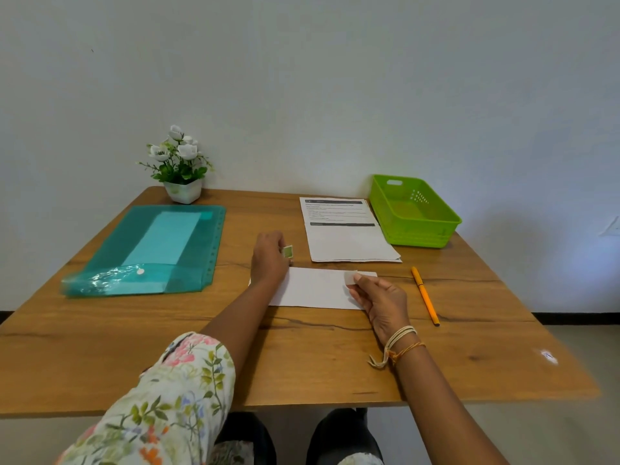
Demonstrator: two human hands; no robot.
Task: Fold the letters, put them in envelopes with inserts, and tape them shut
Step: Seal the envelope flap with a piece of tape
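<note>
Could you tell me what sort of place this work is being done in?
Probably a small desk set against a plain wall in an office or home: a wooden table with printed letters, a teal document folder, an orange pen and a potted plant.

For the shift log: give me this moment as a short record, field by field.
left hand: holds a small green tape dispenser, resting at the envelope's left end
right hand: pinches a short strip of tape above the envelope
envelope: white, flat on the table, between both hands
letters: printed sheets, unfolded, behind the envelope
green basket: right of the letters
pen: orange, right of the envelope
teal folder: left side
</note>
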